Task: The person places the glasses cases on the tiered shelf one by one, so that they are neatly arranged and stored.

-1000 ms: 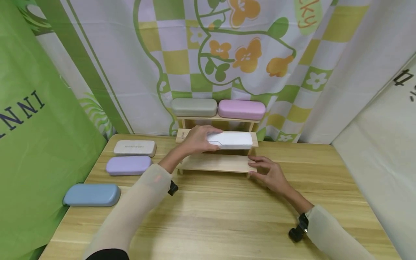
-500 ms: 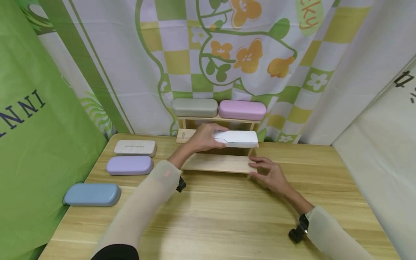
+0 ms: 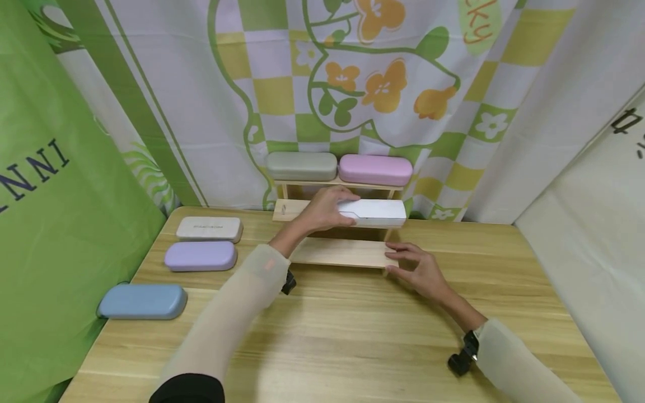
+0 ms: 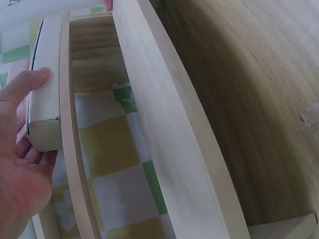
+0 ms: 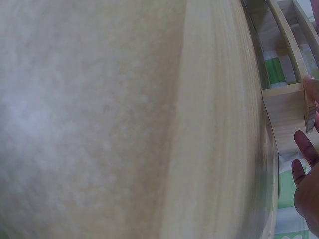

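My left hand (image 3: 326,210) grips the left end of a white glasses case (image 3: 377,210), which sits at the right part of a stepped wooden rack's middle shelf (image 3: 297,209). In the left wrist view, the thumb lies on top of the white glasses case (image 4: 46,94) and the fingers curl beneath its near end. At the rack's lowest shelf (image 3: 342,253), my right hand (image 3: 422,273) holds the right end between thumb and fingers. The right wrist view catches that hand only at its right edge, by the wooden rack (image 5: 284,112).
On the top shelf stand a grey-green glasses case (image 3: 301,166) and a pink one (image 3: 375,169). At the table's left lie a cream case (image 3: 209,229), a lilac case (image 3: 200,256) and a blue case (image 3: 143,301). A patterned curtain (image 3: 272,67) hangs right behind the rack.
My left hand has slid right along the middle shelf with the white glasses case, whose right end now reaches slightly past the shelf's end. The right hand has stayed in place.
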A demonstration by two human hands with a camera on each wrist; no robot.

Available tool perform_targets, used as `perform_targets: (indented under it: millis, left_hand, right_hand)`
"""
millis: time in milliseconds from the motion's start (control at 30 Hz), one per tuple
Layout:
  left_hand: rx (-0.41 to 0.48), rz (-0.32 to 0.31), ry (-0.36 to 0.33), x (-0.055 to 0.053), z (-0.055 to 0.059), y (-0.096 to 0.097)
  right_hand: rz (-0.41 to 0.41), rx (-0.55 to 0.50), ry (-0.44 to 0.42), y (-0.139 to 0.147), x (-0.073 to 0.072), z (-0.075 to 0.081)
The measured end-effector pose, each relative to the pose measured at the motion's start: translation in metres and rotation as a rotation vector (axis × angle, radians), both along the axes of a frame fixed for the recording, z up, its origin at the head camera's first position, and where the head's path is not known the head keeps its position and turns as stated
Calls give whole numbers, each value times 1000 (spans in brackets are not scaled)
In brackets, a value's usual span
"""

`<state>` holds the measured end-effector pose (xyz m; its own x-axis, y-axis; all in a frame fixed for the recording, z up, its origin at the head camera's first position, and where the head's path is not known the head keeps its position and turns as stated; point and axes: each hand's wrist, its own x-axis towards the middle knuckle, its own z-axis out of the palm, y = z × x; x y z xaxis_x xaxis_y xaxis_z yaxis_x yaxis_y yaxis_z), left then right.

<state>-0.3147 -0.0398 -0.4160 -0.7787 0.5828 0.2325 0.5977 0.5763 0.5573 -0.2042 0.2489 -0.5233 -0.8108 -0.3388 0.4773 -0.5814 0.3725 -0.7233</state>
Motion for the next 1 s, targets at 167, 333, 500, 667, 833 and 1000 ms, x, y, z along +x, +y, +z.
perform_targets:
  millis: [167, 333, 500, 667, 833, 1000]
  left_hand:
    - [31, 8, 0, 0, -1, 5]
    - [39, 38, 7, 3, -1, 9]
    - [25, 66, 23, 4, -2, 11]
    - [15, 73, 57, 3, -3, 12]
    - [13, 75, 73, 2, -4, 11]
    - [18, 79, 68, 3, -5, 10]
  right_hand:
    - [-1, 2, -3, -1, 0, 1]
    - [-4, 7, 5, 0, -1, -1]
    - [-8, 4, 0, 0, -1, -2]
    - [-11, 8, 12, -1, 0, 0]
    - [-9, 13, 21, -1, 0, 1]
    - [-19, 16, 3, 0, 0, 0]
